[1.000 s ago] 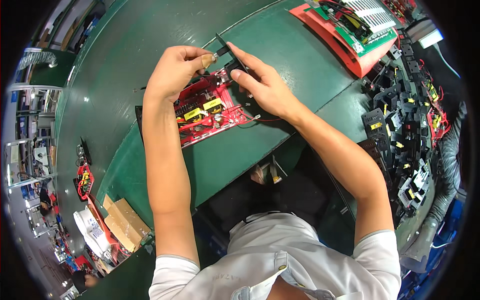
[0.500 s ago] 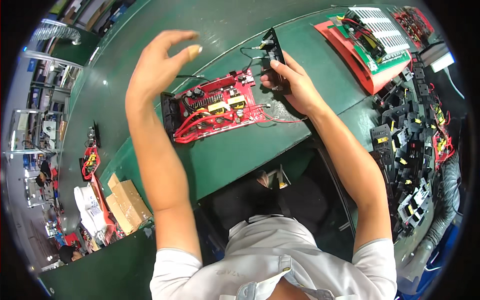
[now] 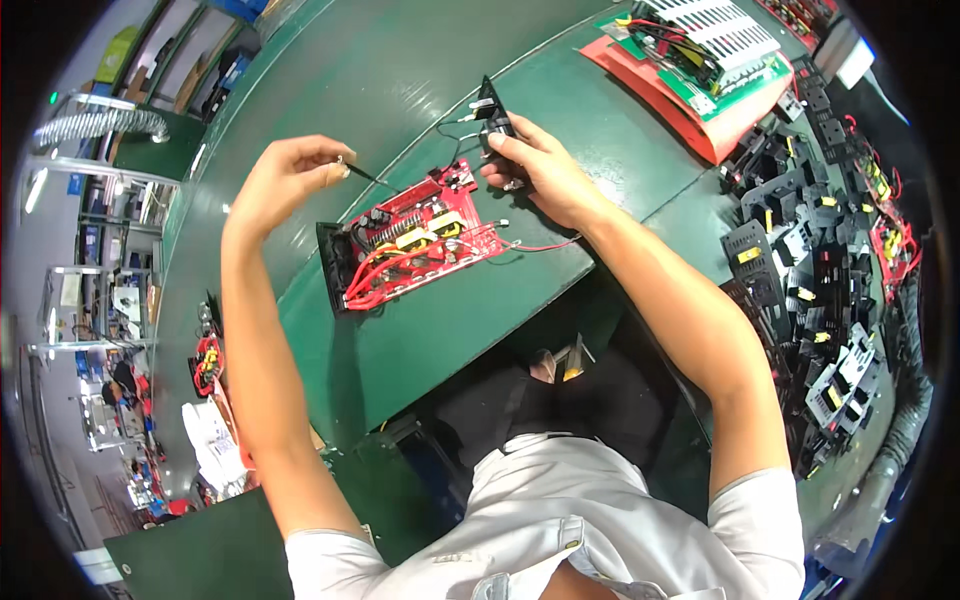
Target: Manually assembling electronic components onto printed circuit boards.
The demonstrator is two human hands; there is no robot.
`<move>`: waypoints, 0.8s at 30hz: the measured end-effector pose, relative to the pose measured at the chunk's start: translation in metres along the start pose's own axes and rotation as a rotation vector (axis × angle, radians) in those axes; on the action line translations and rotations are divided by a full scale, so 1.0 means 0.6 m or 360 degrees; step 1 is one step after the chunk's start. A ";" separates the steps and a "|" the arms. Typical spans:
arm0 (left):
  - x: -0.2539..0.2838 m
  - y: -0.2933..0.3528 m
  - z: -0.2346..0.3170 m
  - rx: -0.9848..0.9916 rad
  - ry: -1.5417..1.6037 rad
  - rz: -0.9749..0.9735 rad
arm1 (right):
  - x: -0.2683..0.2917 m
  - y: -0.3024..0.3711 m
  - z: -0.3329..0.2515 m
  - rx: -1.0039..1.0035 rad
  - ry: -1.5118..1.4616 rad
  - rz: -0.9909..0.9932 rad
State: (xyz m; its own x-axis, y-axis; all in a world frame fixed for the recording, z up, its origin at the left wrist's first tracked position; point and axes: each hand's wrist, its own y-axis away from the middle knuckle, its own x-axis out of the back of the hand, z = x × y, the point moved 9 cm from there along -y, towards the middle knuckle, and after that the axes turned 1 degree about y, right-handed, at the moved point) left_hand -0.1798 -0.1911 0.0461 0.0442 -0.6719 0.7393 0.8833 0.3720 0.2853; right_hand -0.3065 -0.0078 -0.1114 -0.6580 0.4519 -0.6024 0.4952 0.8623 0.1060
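Red circuit board [image 3: 425, 240], 1 of it, lies flat on the green desk [image 3: 330, 90] in front of me, on a black tray, w/ 2 yellow blocks and red wires across it. My left hand [image 3: 285, 175] is raised above the desk, left of the board, grip pinching a thin dark wire end [image 3: 368, 177] between thumb & forefinger. My right hand [image 3: 540, 165] sits just beyond the board's far right corner, grip closed round 1 small black part [image 3: 493, 112] w/ thin leads coming off it. Far right: 1 more red tray [image 3: 690, 95] w/ a green board & a white finned block on top. Right edge of desk: a heap of black brackets [image 3: 810, 270], too many to count, some w/ small yellow rectangular labels. Near left, below desk level: a white package [image 3: 215, 445]; print too small to tell.
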 end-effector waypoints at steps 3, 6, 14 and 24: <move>-0.017 0.017 0.025 -0.0165 0.0086 0.0162 | 0.000 0.000 0.000 -0.0018 -0.0041 0.0054; -0.049 0.022 0.074 -0.0619 -0.0110 0.0317 | 0.003 -0.001 0.003 -0.0051 -0.0021 0.0060; -0.139 -0.007 0.100 -0.0440 -0.0235 0.0202 | 0.003 -0.001 0.003 -0.0030 -0.0091 0.0001; -0.189 -0.004 0.108 -0.0617 -0.0417 0.0746 | -0.010 0.001 0.002 -0.0035 -0.0058 -0.0062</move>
State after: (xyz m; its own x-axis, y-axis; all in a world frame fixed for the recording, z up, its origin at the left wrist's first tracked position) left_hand -0.2168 -0.0745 0.0011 0.3933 -0.2987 0.8695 0.9042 0.2970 -0.3070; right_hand -0.3019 -0.0100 -0.1086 -0.6553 0.4094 -0.6348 0.4567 0.8841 0.0987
